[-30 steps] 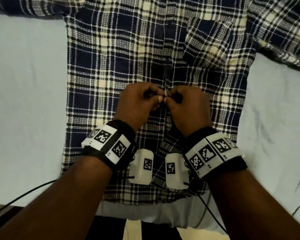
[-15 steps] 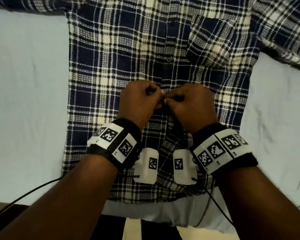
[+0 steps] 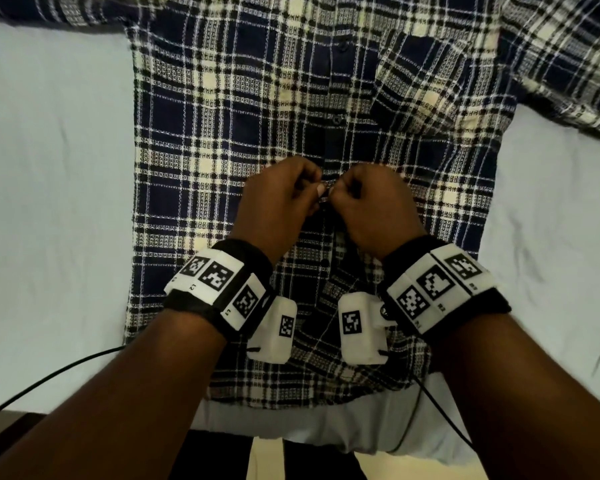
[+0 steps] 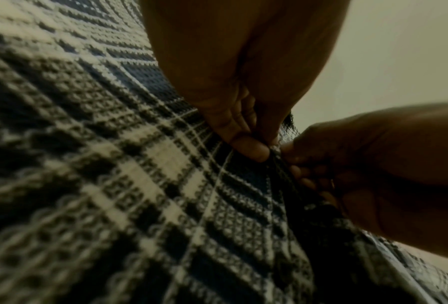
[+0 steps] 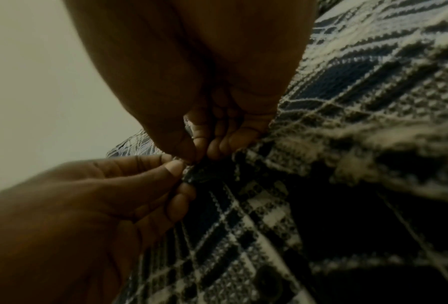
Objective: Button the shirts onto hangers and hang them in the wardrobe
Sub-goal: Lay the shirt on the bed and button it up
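The fingers (image 4: pixel 251 150) of the left hand (image 3: pixel 278 199) were curled and pinched on the front edge of the shirt (image 3: pixel 222 109), thumb against fingertip. Opposite them, the right hand (image 3: pixel 374 202) was curled in the same way, its thumb and forefinger nipped on the facing edge. The two pinches were met tip to tip over the placket (image 3: pixel 329 147) — whether a button was held between them could not be told, since that spot was hidden by the fingertips.

In the left wrist view the left hand (image 4: pixel 243 72) was seen from below with the right hand (image 4: pixel 373 164) beside it; in the right wrist view the right hand (image 5: pixel 204 82) was set above and the left hand (image 5: pixel 87 205) below, both nipped on a dark fold of the shirt (image 5: pixel 347 102).

Above the hands, two dark buttons (image 3: pixel 336 119) were seen fastened on the placket; below the hands the front was parted, with one button (image 3: pixel 325 262) left loose. A chest pocket (image 3: pixel 430 81) was seen to the right of the placket.

The shirt (image 4: pixel 113 185) — dark blue plaid with cream checks — was spread flat, front up, on a pale sheet (image 3: pixel 49 168), its sleeves stretched out to either side. Marked bands (image 3: pixel 219 289) were worn on both wrists, and a black cable (image 3: pixel 49 372) was trailed across the sheet at the lower left.
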